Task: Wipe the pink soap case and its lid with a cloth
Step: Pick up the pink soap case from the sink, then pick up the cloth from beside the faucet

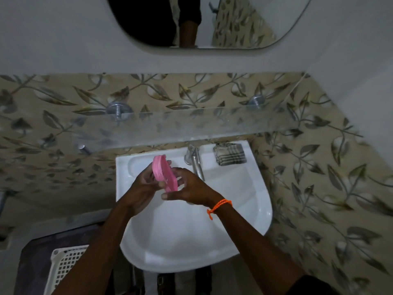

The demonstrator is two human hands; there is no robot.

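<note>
Both my hands hold the pink soap case up on its edge over the back left of the white basin. My left hand grips its left side and my right hand, with an orange cord on the wrist, grips its right side. The case looks like two pink halves set close together; I cannot tell whether the lid is on or parted. A folded striped cloth lies on the basin's back right corner, apart from both hands.
A chrome tap stands at the basin's back, just right of my hands. A glass shelf juts out above the basin under a mirror. A white lattice basket sits low at the left. Leaf-patterned tiles cover the walls.
</note>
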